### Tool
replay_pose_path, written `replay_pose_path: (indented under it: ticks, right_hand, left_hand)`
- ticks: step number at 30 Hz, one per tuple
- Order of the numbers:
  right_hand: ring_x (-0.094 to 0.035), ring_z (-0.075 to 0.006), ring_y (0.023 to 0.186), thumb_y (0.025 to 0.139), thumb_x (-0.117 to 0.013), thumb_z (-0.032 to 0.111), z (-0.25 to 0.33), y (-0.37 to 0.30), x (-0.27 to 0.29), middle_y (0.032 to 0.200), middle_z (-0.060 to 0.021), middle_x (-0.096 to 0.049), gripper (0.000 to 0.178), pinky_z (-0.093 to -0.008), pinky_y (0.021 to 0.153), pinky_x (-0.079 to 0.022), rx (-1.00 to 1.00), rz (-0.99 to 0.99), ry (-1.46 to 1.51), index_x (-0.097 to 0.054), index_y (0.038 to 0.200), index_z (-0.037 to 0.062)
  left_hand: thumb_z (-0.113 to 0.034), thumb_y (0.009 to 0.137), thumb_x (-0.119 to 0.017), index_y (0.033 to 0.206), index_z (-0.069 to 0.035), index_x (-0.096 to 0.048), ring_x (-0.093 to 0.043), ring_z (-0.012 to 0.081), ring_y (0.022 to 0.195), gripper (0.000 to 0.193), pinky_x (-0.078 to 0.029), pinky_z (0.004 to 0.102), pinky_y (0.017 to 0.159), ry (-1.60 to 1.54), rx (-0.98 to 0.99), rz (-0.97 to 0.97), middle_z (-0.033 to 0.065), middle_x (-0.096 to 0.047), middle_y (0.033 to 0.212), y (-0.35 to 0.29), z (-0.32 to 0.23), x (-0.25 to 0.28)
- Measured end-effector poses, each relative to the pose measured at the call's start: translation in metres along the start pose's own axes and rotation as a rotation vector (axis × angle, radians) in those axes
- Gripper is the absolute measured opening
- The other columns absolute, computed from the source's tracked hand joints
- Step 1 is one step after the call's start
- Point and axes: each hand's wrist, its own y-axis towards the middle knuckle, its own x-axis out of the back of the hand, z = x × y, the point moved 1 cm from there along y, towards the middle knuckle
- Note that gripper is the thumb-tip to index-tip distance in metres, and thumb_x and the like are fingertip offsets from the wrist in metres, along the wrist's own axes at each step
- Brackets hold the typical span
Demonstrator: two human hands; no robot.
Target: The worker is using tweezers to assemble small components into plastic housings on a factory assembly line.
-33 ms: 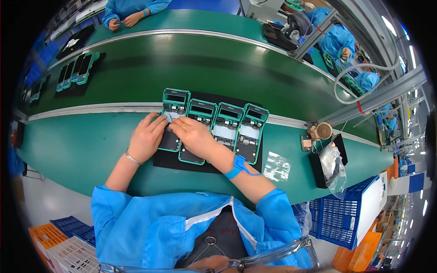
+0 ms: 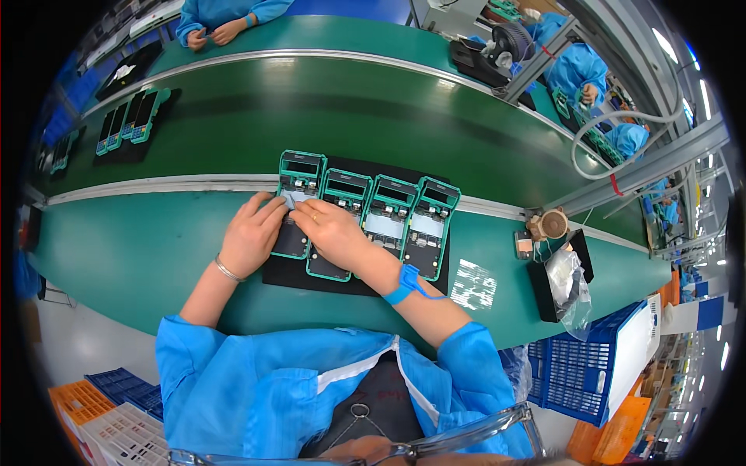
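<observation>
Four-sided handheld device housings with teal rims lie in a slanted row on a black mat [image 2: 284, 277]. Over the leftmost housing [image 2: 301, 165], my left hand [image 2: 252, 233] and my right hand [image 2: 330, 233] meet with fingers closed. Between their fingertips is a small pale sheet [image 2: 296, 196], lying against the housing's circuit parts. My right hand partly covers the second housing [image 2: 346, 185]. To its right are a third housing [image 2: 383, 225] and a fourth housing [image 2: 427, 225], each with a pale rectangle across its middle. The exact fingertip contact is partly hidden.
A mostly used sticker sheet [image 2: 473, 285] lies right of the mat. Farther right are a small brown round device [image 2: 547, 224] and a black box [image 2: 544, 293] with plastic wrap. Beyond a metal rail, a green belt [image 2: 233, 116] carries more devices [image 2: 134, 119]. Co-workers sit across it.
</observation>
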Motion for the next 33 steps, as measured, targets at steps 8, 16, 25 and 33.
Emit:
replay_pose_path:
  ticks: [8, 16, 25, 33]
  right_hand:
    - [-0.068, -0.0343, 0.112, 0.078, -0.067, 0.002, -0.002, 0.002, -0.008, 0.116, -0.0199, -0.072, 0.036, -0.0399, 0.093, -0.058, 0.038, 0.002, -0.064, -0.069, 0.113, -0.0055]
    - [-0.067, -0.0332, 0.113, 0.078, -0.067, 0.004, -0.002, 0.001, -0.007, 0.116, -0.02, -0.071, 0.036, -0.0392, 0.092, -0.058, 0.04, 0.021, -0.086, -0.068, 0.112, -0.0063]
    - [-0.067, -0.0338, 0.114, 0.079, -0.069, 0.004, -0.004, -0.001, 0.015, 0.119, -0.0198, -0.071, 0.035, -0.0406, 0.093, -0.058, 0.008, 0.081, -0.113, -0.069, 0.114, -0.0029]
    - [-0.07, -0.0312, 0.118, 0.095, -0.063, -0.005, -0.002, -0.114, 0.165, 0.124, -0.0195, -0.073, 0.03, -0.0388, 0.104, -0.053, -0.634, -0.335, 0.067, -0.071, 0.124, -0.0037]
  left_hand:
    - [-0.002, 0.083, -0.069, 0.121, 0.001, -0.065, -0.059, 0.0359, 0.123, 0.039, -0.053, 0.0441, 0.099, -0.02, -0.014, -0.002, 0.0133, -0.067, 0.129, -0.004, 0.004, -0.003]
    - [-0.002, 0.083, -0.067, 0.122, 0.0, -0.064, -0.058, 0.0357, 0.125, 0.039, -0.052, 0.0436, 0.1, 0.016, -0.009, 0.037, 0.0132, -0.063, 0.136, 0.0, 0.001, -0.002]
    - [-0.007, 0.085, -0.066, 0.124, -0.006, -0.063, -0.059, 0.0314, 0.116, 0.039, -0.052, 0.0419, 0.095, 0.059, -0.018, 0.181, 0.0101, -0.06, 0.142, 0.011, 0.006, 0.001]
    - [-0.004, 0.085, -0.064, 0.123, -0.004, -0.062, -0.058, 0.0335, 0.116, 0.037, -0.052, 0.0431, 0.096, 0.002, -0.008, 0.16, 0.0109, -0.061, 0.142, 0.0, 0.013, 0.001]
